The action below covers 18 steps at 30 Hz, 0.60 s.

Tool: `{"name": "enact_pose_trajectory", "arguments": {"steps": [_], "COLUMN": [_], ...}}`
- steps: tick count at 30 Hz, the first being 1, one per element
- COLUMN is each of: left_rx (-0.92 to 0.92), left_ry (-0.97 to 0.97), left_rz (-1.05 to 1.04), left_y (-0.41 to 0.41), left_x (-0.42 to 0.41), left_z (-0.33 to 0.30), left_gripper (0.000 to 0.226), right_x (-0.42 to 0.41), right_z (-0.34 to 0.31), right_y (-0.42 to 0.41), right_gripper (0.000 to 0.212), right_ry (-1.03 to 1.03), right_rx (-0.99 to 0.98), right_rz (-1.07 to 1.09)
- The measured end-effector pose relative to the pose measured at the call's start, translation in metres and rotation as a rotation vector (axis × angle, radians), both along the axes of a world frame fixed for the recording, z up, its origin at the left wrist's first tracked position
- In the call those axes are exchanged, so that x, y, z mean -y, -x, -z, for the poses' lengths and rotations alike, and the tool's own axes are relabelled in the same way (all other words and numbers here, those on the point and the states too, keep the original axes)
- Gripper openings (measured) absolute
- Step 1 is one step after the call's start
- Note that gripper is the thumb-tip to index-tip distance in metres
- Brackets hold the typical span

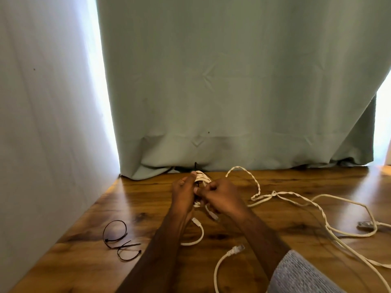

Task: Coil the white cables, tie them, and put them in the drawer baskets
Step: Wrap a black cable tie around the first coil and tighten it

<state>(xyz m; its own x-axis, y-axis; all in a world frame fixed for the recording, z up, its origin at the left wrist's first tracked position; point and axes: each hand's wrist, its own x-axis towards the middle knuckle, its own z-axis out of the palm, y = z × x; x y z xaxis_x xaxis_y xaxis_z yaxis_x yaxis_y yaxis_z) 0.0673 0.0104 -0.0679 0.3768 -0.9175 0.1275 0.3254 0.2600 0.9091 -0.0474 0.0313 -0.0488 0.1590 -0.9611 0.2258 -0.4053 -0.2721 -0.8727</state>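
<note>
A small coil of white cable (201, 176) is held upright above the wooden table (135, 212), between both hands. My left hand (183, 195) grips its left side, thumb on top. My right hand (222, 195) pinches a thin black tie (196, 166) that wraps the coil; the tie's tail sticks up behind. Two plug ends (212, 214) of the coil hang below the hands. More loose white cable (296, 199), partly twisted, sprawls over the right of the table, with a plug (236, 249) near my right forearm. No drawer baskets are in view.
Several spare black ties (118, 240), looped, lie on the table at the left. A pale green curtain (232, 92) hangs along the table's far edge and a white wall (42, 123) closes the left side. Another plug (365, 225) lies at the far right.
</note>
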Motion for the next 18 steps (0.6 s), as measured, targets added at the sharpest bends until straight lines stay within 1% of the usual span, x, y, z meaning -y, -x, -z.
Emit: {"name": "enact_pose_trajectory", "arguments": {"steps": [3,5,7,10,12,16,18], "left_rx": [0.003,0.013,0.035,0.08,0.105,0.083,0.08], "left_ry": [0.008,0.014,0.021,0.013,0.013,0.006,0.003], "left_rz": [-0.026,-0.028,-0.017,0.004,0.001,0.014,0.02], "left_y": [-0.002,-0.002,-0.003,-0.003,-0.002,-0.002,0.0], "left_x": [-0.002,-0.003,0.0,0.003,0.003,0.001,-0.001], "left_z": [-0.001,0.0,0.001,0.004,0.004,0.003,0.002], "left_gripper": [0.029,0.029,0.027,0.024,0.025,0.025,0.026], "right_x": [-0.005,-0.007,-0.007,-0.001,0.002,0.003,0.002], "right_z": [0.0,0.0,0.002,0.004,0.002,-0.003,-0.004], "right_y": [-0.007,-0.01,-0.013,-0.012,-0.008,-0.002,-0.002], "right_gripper": [0.023,0.02,0.017,0.023,0.023,0.024,0.023], "right_ry": [-0.125,-0.156,-0.168,-0.144,-0.133,-0.142,-0.128], "right_rx": [0.186,0.239,0.226,0.145,0.121,0.249,0.289], "right_rz": [-0.023,0.0,0.04,0.118,0.13,0.052,0.061]}}
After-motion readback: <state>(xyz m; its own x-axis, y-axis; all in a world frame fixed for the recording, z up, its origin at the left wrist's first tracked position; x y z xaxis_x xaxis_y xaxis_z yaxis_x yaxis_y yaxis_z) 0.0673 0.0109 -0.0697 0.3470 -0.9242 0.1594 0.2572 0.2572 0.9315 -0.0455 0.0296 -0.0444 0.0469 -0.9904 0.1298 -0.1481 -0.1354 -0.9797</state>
